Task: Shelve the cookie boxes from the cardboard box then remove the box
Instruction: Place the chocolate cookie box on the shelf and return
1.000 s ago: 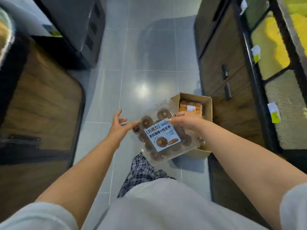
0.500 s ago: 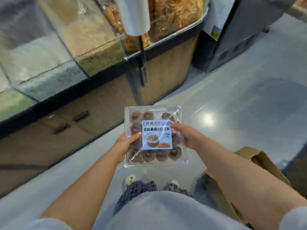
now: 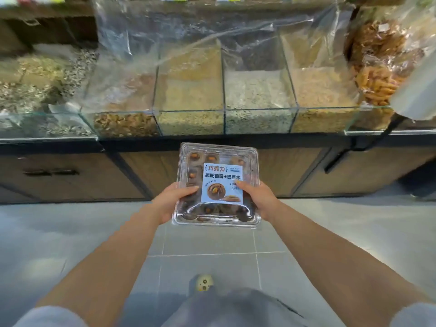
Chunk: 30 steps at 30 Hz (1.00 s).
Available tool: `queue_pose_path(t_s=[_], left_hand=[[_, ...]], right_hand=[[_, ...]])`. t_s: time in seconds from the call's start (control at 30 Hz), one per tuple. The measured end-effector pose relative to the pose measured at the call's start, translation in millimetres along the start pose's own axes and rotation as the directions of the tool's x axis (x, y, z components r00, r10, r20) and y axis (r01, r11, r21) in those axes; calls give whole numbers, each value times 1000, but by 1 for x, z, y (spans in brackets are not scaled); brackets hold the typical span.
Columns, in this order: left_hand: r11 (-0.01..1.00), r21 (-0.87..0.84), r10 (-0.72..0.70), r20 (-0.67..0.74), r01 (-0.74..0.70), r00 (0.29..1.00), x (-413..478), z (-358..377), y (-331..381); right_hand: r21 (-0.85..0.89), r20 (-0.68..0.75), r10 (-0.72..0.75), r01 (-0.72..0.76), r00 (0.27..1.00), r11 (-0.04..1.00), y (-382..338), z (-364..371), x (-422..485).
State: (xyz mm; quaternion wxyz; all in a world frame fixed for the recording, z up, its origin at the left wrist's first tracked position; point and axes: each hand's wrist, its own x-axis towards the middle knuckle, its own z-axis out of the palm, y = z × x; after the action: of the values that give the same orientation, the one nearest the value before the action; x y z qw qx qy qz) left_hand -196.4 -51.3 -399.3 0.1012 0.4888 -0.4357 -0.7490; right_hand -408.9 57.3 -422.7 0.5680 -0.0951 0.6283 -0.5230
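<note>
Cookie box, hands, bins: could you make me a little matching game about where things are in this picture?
Things:
1. cookie box
2. left hand
3. right hand
4. glass bins

Places:
A. on the counter, filled with grains and nuts
B. holding the box's left edge
C. held in the air above the floor
D. holding the box's right edge

Pairs: 1-C, 2-B, 3-D, 4-A

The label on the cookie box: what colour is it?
Light blue label with dark lettering, seen clearly in the head view.
</note>
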Motion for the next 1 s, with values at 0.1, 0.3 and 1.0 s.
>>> queue_pose_path(t_s=[0.1, 0.3, 1.0], left_hand=[[999, -51, -5, -30, 4, 1000, -6, -55, 30], [972, -94, 195, -181, -214, 964, 13, -127, 103], [928, -22, 353, -278, -373, 894, 203, -273, 422]], right_hand=[[4, 52, -27, 27, 998, 1000, -30, 63, 24], [-11, 148, -121, 124, 982, 992, -100, 154, 74], [-193, 147, -432, 455, 890, 870, -364, 331, 326]])
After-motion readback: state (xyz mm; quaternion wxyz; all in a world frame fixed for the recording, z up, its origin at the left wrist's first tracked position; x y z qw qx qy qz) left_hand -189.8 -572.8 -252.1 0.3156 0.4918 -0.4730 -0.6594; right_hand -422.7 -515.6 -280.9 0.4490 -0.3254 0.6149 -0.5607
